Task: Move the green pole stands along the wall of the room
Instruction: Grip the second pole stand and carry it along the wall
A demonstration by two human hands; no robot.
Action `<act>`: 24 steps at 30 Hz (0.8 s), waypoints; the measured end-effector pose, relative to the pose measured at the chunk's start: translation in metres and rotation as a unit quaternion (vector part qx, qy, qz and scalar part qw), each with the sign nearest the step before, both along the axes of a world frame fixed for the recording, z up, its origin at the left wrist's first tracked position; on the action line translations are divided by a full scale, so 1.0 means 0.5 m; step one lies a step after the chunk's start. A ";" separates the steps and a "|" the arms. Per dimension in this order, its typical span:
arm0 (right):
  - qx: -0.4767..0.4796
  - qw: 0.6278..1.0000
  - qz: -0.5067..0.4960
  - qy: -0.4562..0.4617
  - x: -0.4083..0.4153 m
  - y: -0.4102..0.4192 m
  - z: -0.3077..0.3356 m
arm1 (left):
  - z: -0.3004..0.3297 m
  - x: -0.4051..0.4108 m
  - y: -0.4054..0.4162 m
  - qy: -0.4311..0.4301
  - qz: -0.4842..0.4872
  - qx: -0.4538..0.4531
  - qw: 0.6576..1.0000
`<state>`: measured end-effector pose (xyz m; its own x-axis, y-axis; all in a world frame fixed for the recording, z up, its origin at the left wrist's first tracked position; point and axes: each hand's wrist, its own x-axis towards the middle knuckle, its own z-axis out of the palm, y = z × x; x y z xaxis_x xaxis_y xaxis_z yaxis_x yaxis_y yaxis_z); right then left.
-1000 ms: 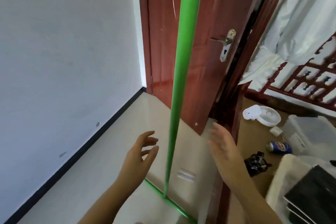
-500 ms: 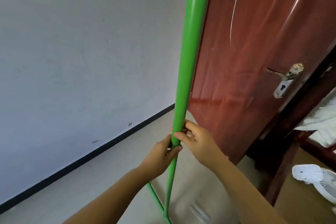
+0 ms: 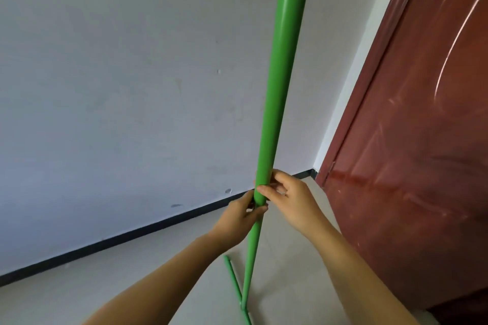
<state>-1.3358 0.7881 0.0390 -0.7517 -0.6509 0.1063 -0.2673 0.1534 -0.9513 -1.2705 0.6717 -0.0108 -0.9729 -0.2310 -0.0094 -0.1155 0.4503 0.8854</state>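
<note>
Green pole stand (image 3: pixel 274 113) (upright) is gripped by left hand (image 3: pixel 239 215) and right hand (image 3: pixel 289 199), fingers curled around it.

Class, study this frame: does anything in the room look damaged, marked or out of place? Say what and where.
Only minor wear stands out. The white wall has a few dark scuffs low down near the black skirting. The red door shows pale scratches. The green pole stand looks intact, held by the left hand and right hand.

Smooth glossy green pole (image 3: pixel 280 87); glossy reddish wood door (image 3: pixel 422 153).
</note>
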 end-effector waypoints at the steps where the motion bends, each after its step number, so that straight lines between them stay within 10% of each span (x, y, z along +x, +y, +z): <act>1: -0.001 1.000 0.012 0.000 -0.021 -0.012 0.001 | -0.001 -0.013 -0.008 -0.002 0.016 0.007 1.000; 8: 0.015 0.984 0.170 0.059 -0.196 -0.103 0.006 | -0.024 -0.112 -0.033 0.029 0.186 0.039 0.981; 16: 0.075 0.911 0.392 0.107 -0.355 -0.190 0.034 | -0.042 -0.248 0.027 0.033 0.479 0.050 0.876; 24: 0.079 0.868 0.468 0.144 -0.501 -0.279 0.049 | -0.020 -0.398 -0.025 -0.004 0.551 0.016 0.834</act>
